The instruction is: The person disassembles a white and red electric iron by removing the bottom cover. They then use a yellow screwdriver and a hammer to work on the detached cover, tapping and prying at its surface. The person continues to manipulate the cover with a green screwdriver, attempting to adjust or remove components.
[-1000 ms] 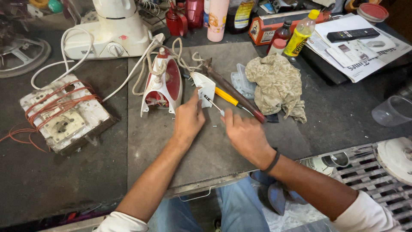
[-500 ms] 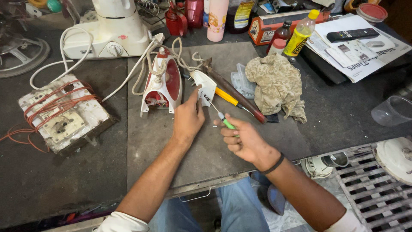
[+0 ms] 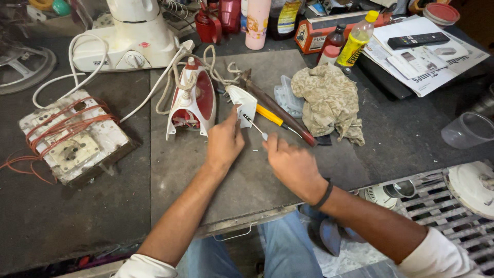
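A red and white clothes iron (image 3: 192, 103) stands on its side on a grey mat (image 3: 180, 170), its cord looped behind it. My left hand (image 3: 224, 141) holds a white plastic cover piece (image 3: 243, 103) just right of the iron. In my right hand (image 3: 288, 162) is a thin screwdriver (image 3: 254, 124), its tip against the white piece. Beside them lie a yellow-handled screwdriver (image 3: 270, 115) and a long dark red-handled tool (image 3: 280, 112).
A crumpled beige cloth (image 3: 329, 100) lies to the right. A wire-wrapped switchboard block (image 3: 72, 136) sits at left, a white mixer base (image 3: 128, 41) behind it. Bottles, a box, papers and a remote line the back. A clear plastic cup (image 3: 465, 129) stands far right.
My right hand has turned palm down and dropped toward the mat, still holding the thin screwdriver. The left hand stays at the white piece.
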